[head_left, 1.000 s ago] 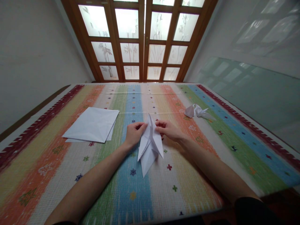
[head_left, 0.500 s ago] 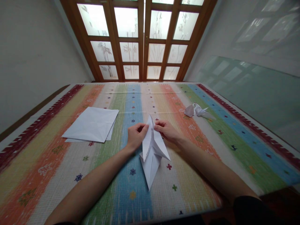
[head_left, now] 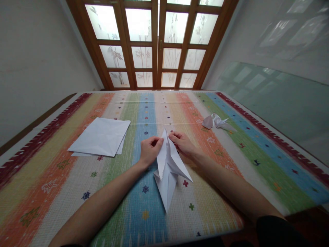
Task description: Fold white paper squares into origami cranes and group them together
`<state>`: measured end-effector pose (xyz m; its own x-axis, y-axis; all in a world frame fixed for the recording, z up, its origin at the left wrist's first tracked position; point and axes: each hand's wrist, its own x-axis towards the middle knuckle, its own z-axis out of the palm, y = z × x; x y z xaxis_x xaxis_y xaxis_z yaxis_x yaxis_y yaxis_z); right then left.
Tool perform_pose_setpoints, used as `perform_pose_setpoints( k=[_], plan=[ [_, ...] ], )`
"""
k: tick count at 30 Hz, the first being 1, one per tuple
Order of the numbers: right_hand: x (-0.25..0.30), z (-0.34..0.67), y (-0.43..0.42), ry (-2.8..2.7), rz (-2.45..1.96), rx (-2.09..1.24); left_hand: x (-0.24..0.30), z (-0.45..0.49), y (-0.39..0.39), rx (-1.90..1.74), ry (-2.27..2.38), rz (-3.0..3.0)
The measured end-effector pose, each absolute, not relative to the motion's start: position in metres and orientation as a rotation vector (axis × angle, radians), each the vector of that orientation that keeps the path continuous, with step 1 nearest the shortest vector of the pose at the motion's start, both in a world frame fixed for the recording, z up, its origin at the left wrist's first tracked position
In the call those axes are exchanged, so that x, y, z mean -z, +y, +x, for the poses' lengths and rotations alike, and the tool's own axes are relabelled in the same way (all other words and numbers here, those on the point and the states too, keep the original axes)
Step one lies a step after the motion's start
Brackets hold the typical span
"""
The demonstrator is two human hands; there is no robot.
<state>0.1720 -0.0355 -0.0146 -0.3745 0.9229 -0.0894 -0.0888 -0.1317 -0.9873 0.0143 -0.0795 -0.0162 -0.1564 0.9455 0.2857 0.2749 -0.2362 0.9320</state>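
Swung lower and a little to the right since the earlier frames, the long lower point of the folded paper [head_left: 168, 175] now reaches nearer the person, and its right-hand flap stands farther out to the side. Both hands have shifted only slightly, so the change seems to lie mainly in the paper itself: its layers look more spread, which suggests that the fold is being opened or shaped rather than pressed flat. Thumb and forefinger of the left hand [head_left: 149, 149] pinch the upper left edge; the right hand [head_left: 183, 143] pinches the upper right edge in the same way, its remaining fingers curled in. Between the two hands rises the narrow upper tip, while the rest of the sheet hangs on the near side of them, below the fingertips; whether its lowest point touches the cloth is hard to tell. Beyond the left hand, well apart from it, a stack of white sheets [head_left: 102, 137] lies with its edges not quite lined up. Past the right hand, farther off, sits a small folded paper figure [head_left: 218, 122]. Under everything, a striped cloth [head_left: 203, 206] covers the counter, and wooden doors [head_left: 154, 41] with patterned, pale panes stand behind its far edge.
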Motion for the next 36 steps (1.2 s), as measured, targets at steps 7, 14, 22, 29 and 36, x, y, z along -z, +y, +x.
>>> perform_pose_setpoints(
  k=[7,14,22,29,36],
  plan=[
    [0.012,0.17,-0.037,-1.435,-1.018,-1.434,0.015,0.016,-0.081,-1.413,1.448,1.57],
    [0.006,0.168,-0.04,-1.533,-1.034,-1.287,0.016,0.017,-0.081,-1.427,1.409,1.56],
    [0.0,0.167,-0.049,-1.667,-0.979,-1.261,0.011,0.02,-0.076,-1.512,1.34,1.414],
    [0.003,0.163,-0.052,-1.726,-0.964,-1.163,0.009,0.022,-0.08,-1.517,1.418,1.501],
    [0.004,0.161,-0.056,-1.72,-0.916,-1.178,0.012,0.023,-0.081,-1.566,1.518,1.565]
  ],
)
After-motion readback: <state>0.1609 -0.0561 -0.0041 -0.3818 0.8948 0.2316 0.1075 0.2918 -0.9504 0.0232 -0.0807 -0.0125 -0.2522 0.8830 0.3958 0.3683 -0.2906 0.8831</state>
